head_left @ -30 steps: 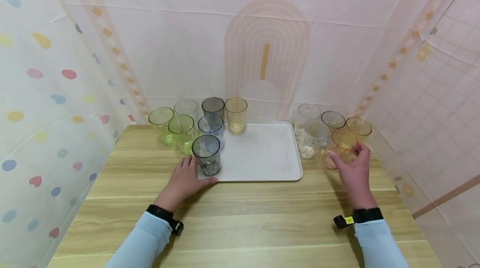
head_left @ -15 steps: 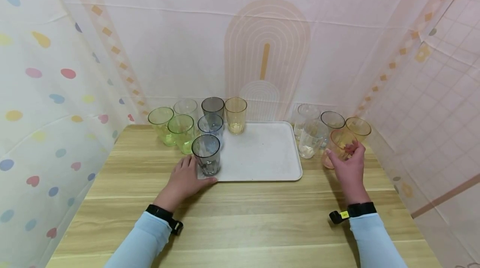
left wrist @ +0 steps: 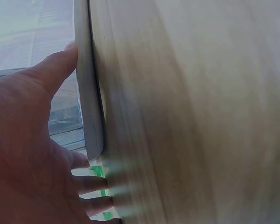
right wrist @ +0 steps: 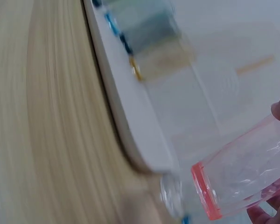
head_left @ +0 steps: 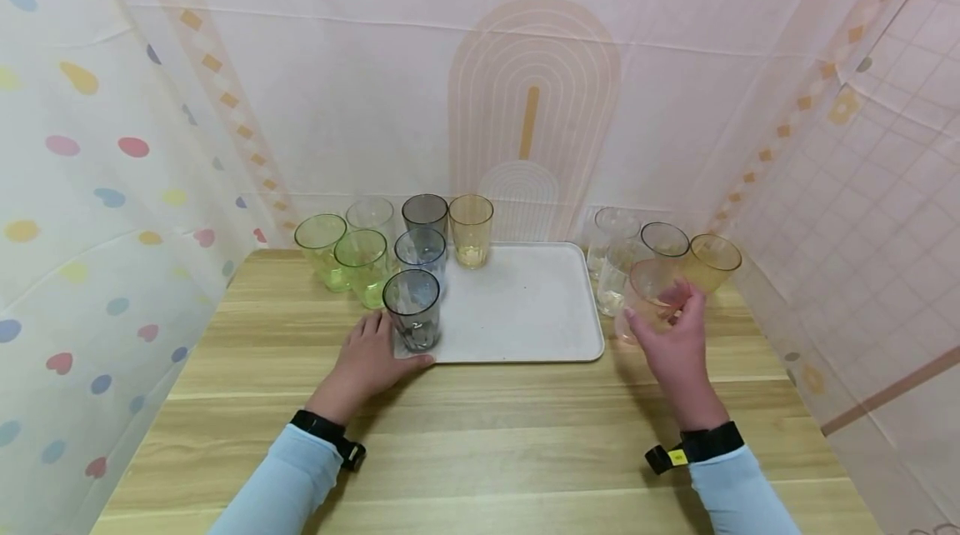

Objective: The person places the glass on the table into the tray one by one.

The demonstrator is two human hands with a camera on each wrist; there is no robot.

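Holding orange glass [head_left: 651, 295] in right hand [head_left: 678, 349], lifted just off desk [head_left: 480, 443] beside tray [head_left: 525, 327]. Left hand [head_left: 369, 362] flat, fingers relaxed, steadying tray corner. Three glasses on tray; several left on desk both sides.

Both wrist views were smeared by motion blur. The right hand [right wrist: 277, 186] was cut off by the frame edge, its fingers partly hidden behind the clear orange-based plastic cup [right wrist: 242, 179].
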